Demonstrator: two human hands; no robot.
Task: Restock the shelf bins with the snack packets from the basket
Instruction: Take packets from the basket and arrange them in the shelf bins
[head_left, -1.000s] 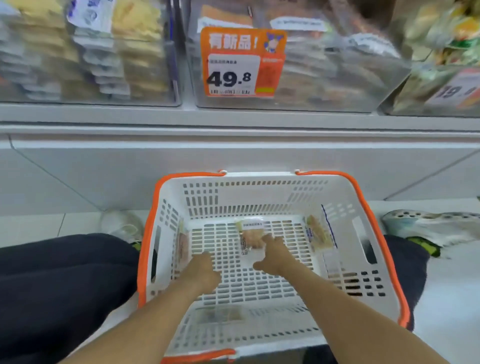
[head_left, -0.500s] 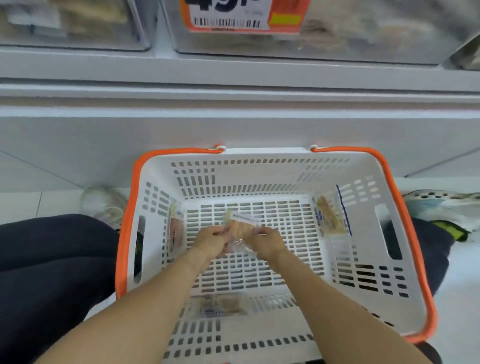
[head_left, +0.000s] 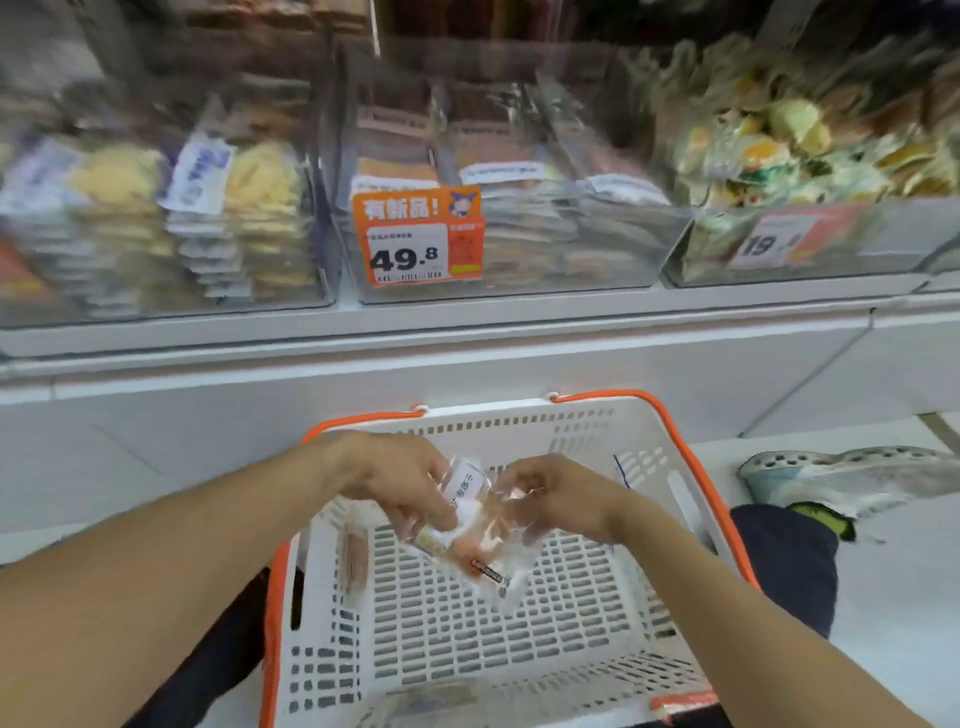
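A clear snack packet with an orange-brown snack and a white label hangs above the white basket with an orange rim. My left hand pinches its left side and my right hand grips its right side. Another packet leans against the basket's left inner wall, and one more packet lies by the near wall. Straight ahead, the clear middle shelf bin holds stacked packets behind an orange 49.8 price tag.
A left bin holds yellow snacks and a right bin holds mixed packets with a 19 tag. The white shelf ledge runs below them. My shoe and dark trouser leg lie right of the basket.
Both hands have lifted the packet off the basket floor to above the basket. My view has tilted up, bringing the shelf bins into sight.
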